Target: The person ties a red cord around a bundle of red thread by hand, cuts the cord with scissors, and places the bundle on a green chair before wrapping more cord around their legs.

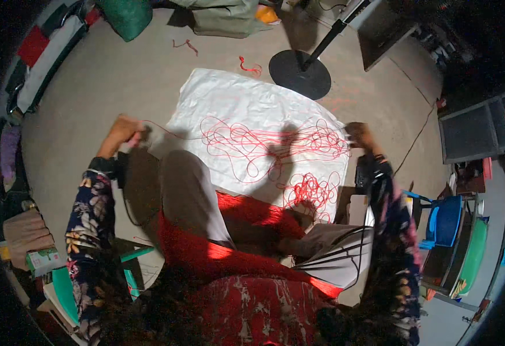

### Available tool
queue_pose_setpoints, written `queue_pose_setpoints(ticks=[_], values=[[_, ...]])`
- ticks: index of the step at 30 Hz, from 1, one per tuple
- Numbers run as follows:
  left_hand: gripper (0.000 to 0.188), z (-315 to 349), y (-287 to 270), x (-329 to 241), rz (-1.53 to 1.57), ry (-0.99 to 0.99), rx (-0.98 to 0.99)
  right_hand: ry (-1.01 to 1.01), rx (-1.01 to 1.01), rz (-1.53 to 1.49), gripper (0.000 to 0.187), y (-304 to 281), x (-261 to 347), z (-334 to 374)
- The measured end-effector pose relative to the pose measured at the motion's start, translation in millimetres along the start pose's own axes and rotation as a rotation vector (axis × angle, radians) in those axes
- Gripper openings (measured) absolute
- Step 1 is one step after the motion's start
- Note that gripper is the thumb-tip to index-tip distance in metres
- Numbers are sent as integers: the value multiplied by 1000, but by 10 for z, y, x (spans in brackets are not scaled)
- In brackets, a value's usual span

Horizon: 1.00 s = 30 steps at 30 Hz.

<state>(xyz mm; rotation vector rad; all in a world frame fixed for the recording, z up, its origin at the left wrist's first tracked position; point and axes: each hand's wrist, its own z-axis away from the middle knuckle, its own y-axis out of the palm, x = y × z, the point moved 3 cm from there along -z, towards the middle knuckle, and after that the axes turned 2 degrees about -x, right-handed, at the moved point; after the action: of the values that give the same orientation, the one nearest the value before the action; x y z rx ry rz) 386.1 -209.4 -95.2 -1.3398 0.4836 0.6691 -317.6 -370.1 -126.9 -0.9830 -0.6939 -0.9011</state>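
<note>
Loose loops of thin red cord point(247, 138) spread across a white sheet point(223, 92) on the floor in front of me. A second, denser tangle of red cord point(310, 190) lies nearer, at the sheet's right side. My left hand point(122, 131) is closed beyond the sheet's left edge, and one cord strand runs from it to the loops. At the sheet's right edge, my right hand point(361, 137) is curled beside the right end of the loops. Its fingers are shadowed, so what it pinches, if anything, is hard to see.
A stand with a round black base point(300, 75) is just beyond the sheet. Small red cord scraps point(251, 67) lie on the floor nearby. At right are a blue chair point(444, 221) and a framed mesh panel point(476, 131). A green sack point(126, 17) sits far left.
</note>
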Motion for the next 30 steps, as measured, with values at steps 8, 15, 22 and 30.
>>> queue_pose_setpoints(ticks=[8,15,22,30], values=[[31,-6,571,-2335,787,73,361,-408,597,-440,38,3023,1919,1047],[19,59,81,-1508,1111,-197,-186,-209,570,-327,25,2480,1102,948],[20,161,-497,371,1313,-290,-351,-486,322,-262,36,-359,-1320,957],[18,-95,20,-292,1373,-325,-315,167,74,-65,41,-1587,-2015,3037]])
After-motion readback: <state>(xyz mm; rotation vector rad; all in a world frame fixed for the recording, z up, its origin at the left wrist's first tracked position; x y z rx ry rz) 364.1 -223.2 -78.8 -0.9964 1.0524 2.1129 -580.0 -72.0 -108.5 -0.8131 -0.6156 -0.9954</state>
